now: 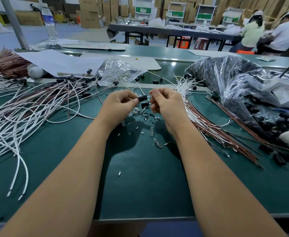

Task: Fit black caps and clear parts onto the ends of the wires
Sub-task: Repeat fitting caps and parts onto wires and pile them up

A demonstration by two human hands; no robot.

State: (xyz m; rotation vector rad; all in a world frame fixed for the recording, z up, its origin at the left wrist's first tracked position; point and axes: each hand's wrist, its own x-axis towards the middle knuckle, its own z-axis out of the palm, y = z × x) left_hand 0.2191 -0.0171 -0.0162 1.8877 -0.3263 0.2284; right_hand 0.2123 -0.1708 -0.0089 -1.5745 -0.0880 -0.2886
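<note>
Above the middle of the green table, my left hand (119,104) pinches a small black cap (143,98) by its left end. My right hand (165,104) pinches a small clear part (149,96) against the cap's right end. A second black cap (145,104) shows just below, between the two hands; what holds it is hidden. Loose clear parts (158,143) and tiny black bits (148,118) lie on the mat under my hands. White and brown wires with black caps fitted (37,106) spread over the left side. Bare white and brown wires (208,120) lie at the right.
A clear bag of clear parts (118,71) lies behind my hands. A big plastic bag of black caps (229,77) fills the right side. White card sheets (61,62) and a water bottle (50,24) stand at the back left. Two people sit at a far table.
</note>
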